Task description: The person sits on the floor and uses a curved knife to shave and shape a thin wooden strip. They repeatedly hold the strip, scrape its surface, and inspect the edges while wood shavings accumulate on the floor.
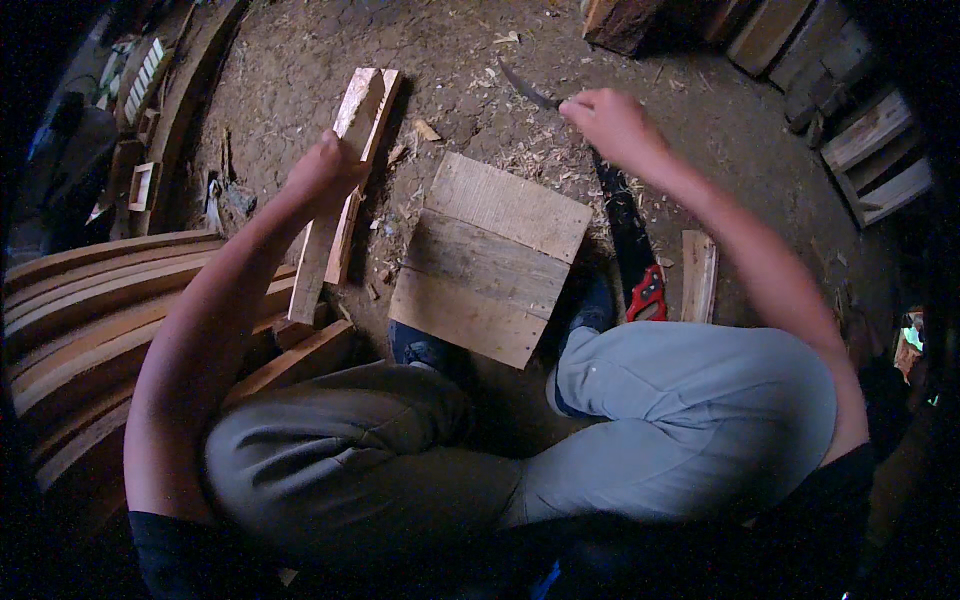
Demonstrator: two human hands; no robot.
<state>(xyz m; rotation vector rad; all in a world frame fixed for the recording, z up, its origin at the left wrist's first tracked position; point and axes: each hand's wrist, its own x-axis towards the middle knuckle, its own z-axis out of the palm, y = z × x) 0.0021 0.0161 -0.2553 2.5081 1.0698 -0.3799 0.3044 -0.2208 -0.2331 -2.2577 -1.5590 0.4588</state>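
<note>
My left hand is closed on a long narrow wooden strip that slants away from me, its far part pale and rough. A second strip lies close along its right side. Out to the right, my right hand grips a knife with a dark curved blade, its tip toward the far left; the fingers hide the handle. Between the hands, a square panel of joined boards sits tilted in front of my feet.
A handsaw with a red handle lies right of the panel, beside a short board. Long planks are stacked at the left. Wood shavings litter the dirt floor. A wooden frame and timber blocks stand at the far right.
</note>
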